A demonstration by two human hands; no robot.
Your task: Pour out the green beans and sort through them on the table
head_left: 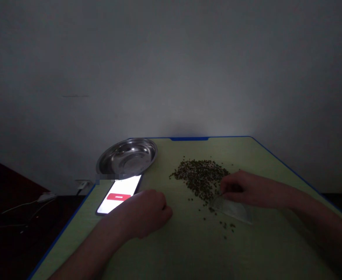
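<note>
On the light green table lies a spread-out pile of small dark beans or seeds (200,175), with a few scattered loose around it. My right hand (241,188) is at the pile's right edge, thumb and fingers pinched together on a clear plastic bag (235,211) that lies flat under it. Its far fingertips are partly hidden. Left of the pile, my left hand (147,214) is closed with curled fingers, low over the table beside a lit phone (120,194). Whether anything is inside that hand is hidden.
Behind the phone, a shallow steel bowl (130,158) stands at the table's back left. The table (182,249) has a blue edge and stands near a grey wall (171,77). White cables and a plug (83,184) are off to the left. The light is dim.
</note>
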